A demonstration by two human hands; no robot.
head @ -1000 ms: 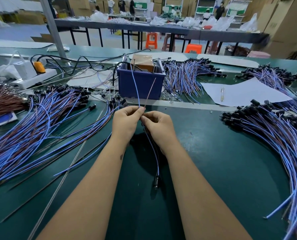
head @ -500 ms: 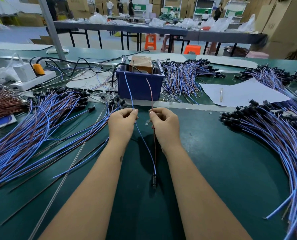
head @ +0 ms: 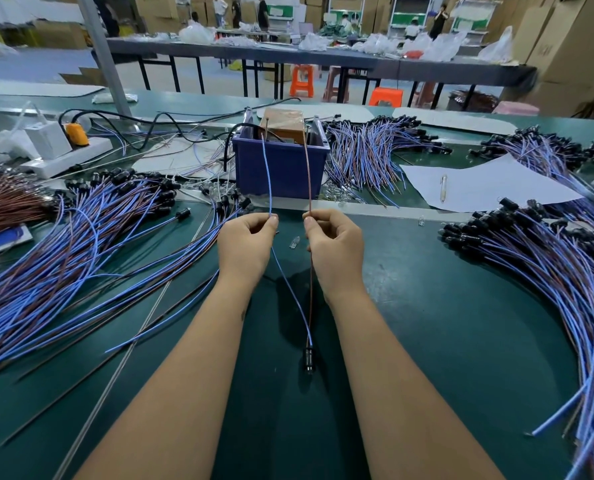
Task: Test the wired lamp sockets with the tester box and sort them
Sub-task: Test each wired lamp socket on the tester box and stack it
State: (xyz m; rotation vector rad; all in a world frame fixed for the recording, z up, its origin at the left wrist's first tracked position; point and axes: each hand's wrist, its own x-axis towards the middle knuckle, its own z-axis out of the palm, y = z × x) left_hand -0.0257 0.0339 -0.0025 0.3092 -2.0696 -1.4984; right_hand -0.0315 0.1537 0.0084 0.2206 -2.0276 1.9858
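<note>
Left hand [head: 245, 242] pinches the blue wire [head: 267, 174], right hand [head: 335, 244] the brown wire [head: 307, 174], socket [head: 308, 358] dangling below

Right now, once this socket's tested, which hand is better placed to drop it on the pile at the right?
Probably the right hand. It already pinches the brown wire and sits nearer the right pile; the left hand, holding the blue wire, would have to cross over.

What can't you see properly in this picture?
- Wire tips: hidden inside the blue bin, head view.
- Tester box: mostly behind the bin's wall.
- Right pile of sockets: cut off by the frame edge.
- Socket between the arms: too small and dark for detail.
</note>
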